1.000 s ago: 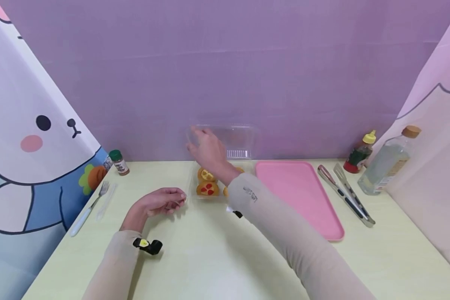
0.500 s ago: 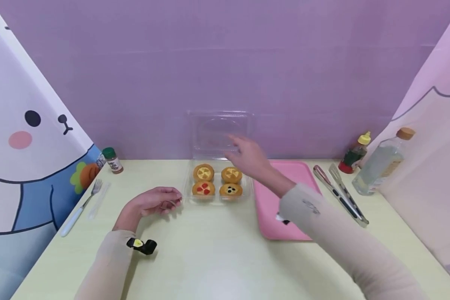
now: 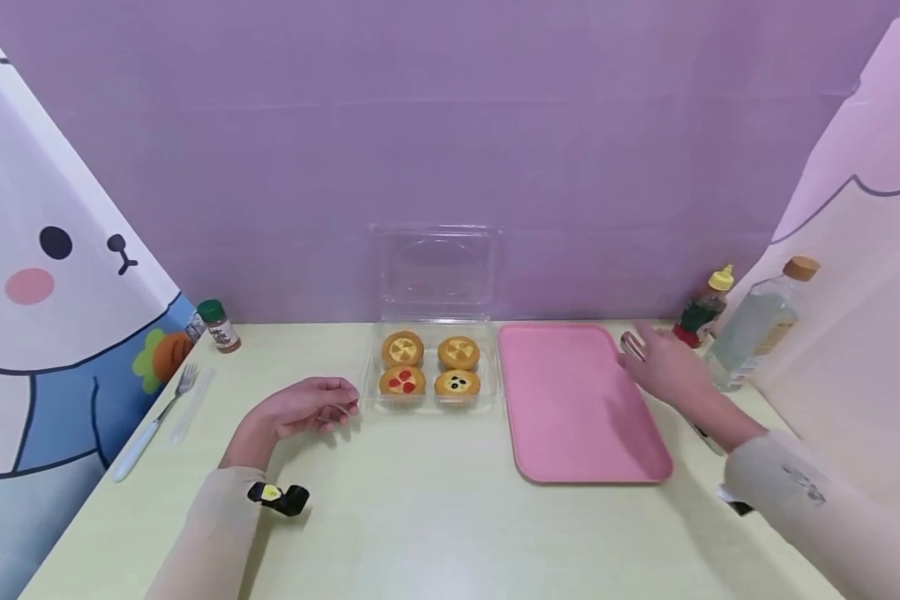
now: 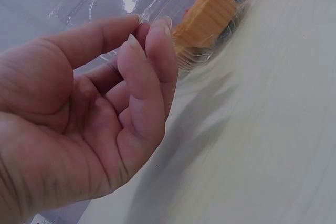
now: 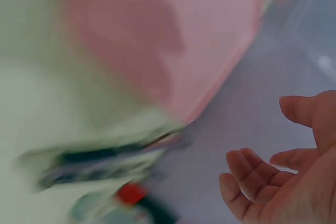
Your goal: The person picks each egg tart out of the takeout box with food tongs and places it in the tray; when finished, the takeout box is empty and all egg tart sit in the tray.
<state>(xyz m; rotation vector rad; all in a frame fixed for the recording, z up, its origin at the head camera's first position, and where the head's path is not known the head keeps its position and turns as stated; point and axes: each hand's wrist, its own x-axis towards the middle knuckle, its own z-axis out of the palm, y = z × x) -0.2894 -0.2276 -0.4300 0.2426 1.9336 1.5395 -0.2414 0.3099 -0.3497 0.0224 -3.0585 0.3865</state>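
The right hand, fingers loosely bent and grasping nothing, hovers over the tongs near the right edge of the tabletop, just beside the clear bottle. The left hand has its fingers curled at the near left corner of the open box; whether they pinch it I cannot tell. That box, with four tarts, sits along the tabletop's back edge, the tray to its right

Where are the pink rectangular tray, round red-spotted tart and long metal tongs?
Pink rectangular tray (image 3: 585,408): head view, bare middle.
Round red-spotted tart (image 3: 402,382): head view, spotted top.
Long metal tongs (image 5: 90,156): right wrist view, dark strip.
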